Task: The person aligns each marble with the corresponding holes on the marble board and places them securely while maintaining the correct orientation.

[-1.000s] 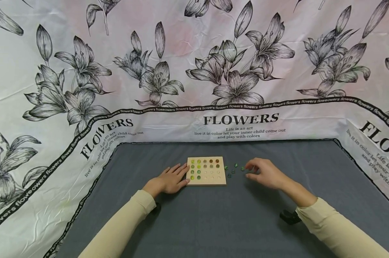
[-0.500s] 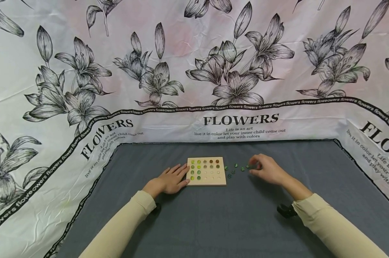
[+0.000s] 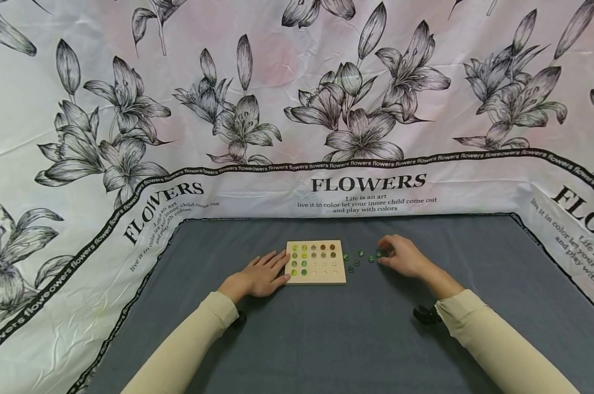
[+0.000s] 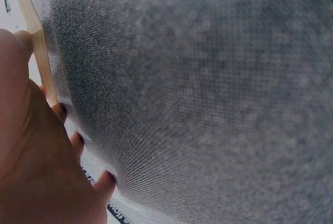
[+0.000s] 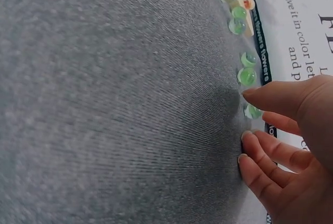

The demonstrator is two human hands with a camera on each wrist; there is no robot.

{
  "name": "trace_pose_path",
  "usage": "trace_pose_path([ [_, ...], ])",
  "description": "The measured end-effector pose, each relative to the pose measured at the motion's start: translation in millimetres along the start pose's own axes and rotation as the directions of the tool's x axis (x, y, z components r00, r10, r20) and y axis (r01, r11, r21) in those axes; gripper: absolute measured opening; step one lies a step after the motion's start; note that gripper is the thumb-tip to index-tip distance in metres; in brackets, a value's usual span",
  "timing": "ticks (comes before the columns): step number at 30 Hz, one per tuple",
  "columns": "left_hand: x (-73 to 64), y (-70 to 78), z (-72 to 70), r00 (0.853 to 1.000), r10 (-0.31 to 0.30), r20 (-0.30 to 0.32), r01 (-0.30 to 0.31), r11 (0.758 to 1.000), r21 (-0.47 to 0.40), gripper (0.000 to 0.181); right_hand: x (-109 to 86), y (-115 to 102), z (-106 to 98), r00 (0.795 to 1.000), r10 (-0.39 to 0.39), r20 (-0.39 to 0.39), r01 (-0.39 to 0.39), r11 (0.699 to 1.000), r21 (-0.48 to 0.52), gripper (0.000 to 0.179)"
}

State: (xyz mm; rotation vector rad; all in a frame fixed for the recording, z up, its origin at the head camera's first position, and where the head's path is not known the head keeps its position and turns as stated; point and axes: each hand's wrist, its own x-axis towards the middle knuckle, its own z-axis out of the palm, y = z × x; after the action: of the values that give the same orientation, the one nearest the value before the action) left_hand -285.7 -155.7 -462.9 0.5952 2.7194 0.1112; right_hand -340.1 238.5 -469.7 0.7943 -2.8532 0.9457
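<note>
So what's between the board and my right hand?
Six green marbles in sight, loose on the gray cloth between the board and your right hand. The head view shows this best; the right wrist view shows them too.

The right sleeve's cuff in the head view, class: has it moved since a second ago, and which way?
Yes: the cuff has shifted left and up the picture, closer to the wooden board, which has stayed put.

Grey cloth surface (image 3: 297, 339); pale wooden board (image 3: 316, 278) flat on it, loose green marbles (image 3: 356, 262) scattered to board's right.
</note>
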Motion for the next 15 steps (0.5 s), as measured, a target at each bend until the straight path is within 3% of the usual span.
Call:
trace_pose_path([
  [15, -1.0, 0.5, -1.0, 1.0, -0.011, 0.001, 0.011, 1.0, 0.014, 0.066, 5.8, -0.2, 0.1, 0.997, 0.068, 0.034, -0.067, 0.997, -0.027, 0.017],
])
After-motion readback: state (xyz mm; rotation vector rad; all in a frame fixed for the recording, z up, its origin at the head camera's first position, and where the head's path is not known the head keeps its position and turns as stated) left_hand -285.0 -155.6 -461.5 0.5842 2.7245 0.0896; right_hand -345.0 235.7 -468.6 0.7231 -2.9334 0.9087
